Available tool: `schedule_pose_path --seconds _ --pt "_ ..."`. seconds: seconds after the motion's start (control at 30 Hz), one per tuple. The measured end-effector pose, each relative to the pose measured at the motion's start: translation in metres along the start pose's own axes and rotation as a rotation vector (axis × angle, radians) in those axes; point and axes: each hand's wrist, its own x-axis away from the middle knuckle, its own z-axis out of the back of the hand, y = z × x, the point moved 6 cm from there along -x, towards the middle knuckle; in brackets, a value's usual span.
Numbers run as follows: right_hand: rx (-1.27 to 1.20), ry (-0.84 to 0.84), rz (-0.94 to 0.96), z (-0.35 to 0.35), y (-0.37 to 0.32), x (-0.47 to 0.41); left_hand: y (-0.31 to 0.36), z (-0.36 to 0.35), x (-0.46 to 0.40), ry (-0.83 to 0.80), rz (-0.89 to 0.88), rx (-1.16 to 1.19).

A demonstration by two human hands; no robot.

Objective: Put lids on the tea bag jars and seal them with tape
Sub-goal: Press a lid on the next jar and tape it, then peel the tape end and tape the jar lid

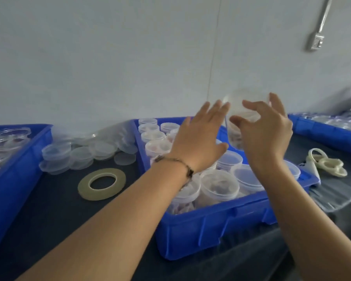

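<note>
Both hands are raised over the blue bin (211,230) around a blurred jar (236,126). The right hand (265,134) curls its fingers on it; the left hand (199,138) is spread beside it, contact unclear. The tape (102,183) lies on the table.

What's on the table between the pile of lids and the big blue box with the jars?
Nothing stands there: only bare dark table lies between the lid pile and the blue bin. The tape roll sits nearer, in the head view.

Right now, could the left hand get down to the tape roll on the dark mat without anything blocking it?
Probably yes. The tape roll lies flat on the dark mat, nothing on top, left of the blue bin. The left hand is raised over that bin by the blurred jar; open mat lies between.
</note>
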Motion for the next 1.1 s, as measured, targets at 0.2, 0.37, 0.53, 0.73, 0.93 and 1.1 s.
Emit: schedule_pose_path --seconds 0.2,0.37,0.53,0.73,0.93,1.1 --pt "0.088 -0.062 -0.046 -0.008 0.068 -0.009 0.024 -0.061 -0.054 -0.292 -0.002 -0.041" --pt "0.204 -0.158 -0.116 -0.018 0.097 -0.021 0.025 -0.098 -0.063 -0.334 0.033 -0.025" --pt "0.365 -0.367 -0.296 -0.026 0.132 -0.009 0.032 -0.128 -0.058 -0.429 -0.015 -0.117" --pt "0.567 -0.512 -0.251 -0.037 0.143 -0.001 0.028 -0.135 -0.049 -0.439 -0.058 -0.113" --pt "0.668 -0.605 -0.287 -0.040 0.146 -0.003 0.001 -0.112 -0.037 -0.456 -0.020 -0.130" --pt "0.791 -0.656 -0.300 -0.036 0.136 0.004 -0.036 -0.084 -0.003 -0.407 0.025 -0.109"
